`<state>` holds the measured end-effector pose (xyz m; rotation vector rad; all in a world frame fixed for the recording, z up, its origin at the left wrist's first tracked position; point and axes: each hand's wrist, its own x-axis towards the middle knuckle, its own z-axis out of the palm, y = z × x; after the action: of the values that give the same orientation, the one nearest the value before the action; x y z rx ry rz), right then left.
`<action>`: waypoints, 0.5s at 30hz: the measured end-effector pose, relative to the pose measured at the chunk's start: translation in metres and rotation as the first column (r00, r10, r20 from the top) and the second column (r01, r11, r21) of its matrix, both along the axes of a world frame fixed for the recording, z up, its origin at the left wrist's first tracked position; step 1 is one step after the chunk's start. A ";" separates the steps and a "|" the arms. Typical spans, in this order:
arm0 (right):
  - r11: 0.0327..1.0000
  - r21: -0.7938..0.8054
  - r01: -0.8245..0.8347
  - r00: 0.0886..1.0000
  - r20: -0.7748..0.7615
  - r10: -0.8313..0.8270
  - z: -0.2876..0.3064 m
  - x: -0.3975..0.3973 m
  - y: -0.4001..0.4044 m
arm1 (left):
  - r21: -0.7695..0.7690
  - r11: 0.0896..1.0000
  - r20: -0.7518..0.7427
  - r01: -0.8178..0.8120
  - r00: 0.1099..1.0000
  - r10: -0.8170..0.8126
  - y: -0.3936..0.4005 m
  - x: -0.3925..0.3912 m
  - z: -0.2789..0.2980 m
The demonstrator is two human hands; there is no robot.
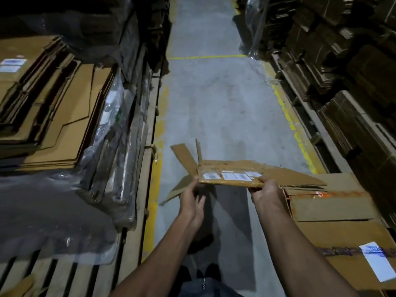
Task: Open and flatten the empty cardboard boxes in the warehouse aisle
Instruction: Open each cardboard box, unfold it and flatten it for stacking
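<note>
Corrugated brown board made up the collapsed box [231, 173], which was held in the air over the aisle floor [214, 103], well above it and just left of a stack of larger boxes [334, 211]. It looked light and fairly stiff across its panels but floppy at the creases, where loose flaps [184, 156] splayed up and down at its left end; the torn edge suggested it would rip if pulled hard. The left hand [192, 198] held the left end near the flaps, though its fingers were partly hidden beneath the board. The right hand [265, 189] pinched the near edge, thumb on top. Firm panel edges seemed the best places to take hold. The box lay nearly flat, label side up, its long axis running left to right across the aisle.
</note>
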<state>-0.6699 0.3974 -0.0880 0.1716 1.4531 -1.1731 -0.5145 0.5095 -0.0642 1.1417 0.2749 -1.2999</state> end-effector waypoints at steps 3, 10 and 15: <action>0.998 -0.033 -0.055 0.998 -0.023 0.054 -0.002 -0.008 0.011 | -0.042 0.992 0.058 -0.123 0.990 0.125 0.006 0.012 0.004; 0.986 -0.010 -0.167 0.984 -0.061 0.166 -0.019 -0.025 0.032 | 0.020 0.989 -0.156 -0.149 0.976 0.150 0.032 0.070 -0.035; 0.983 0.006 -0.183 0.983 -0.020 0.183 -0.038 -0.040 0.044 | 0.302 0.931 -0.102 0.206 0.978 -0.183 0.036 0.113 -0.053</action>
<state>-0.7100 0.4411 -0.1256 0.0272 1.4567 -1.0247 -0.4011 0.5454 -0.1175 1.4182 0.4414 -1.5122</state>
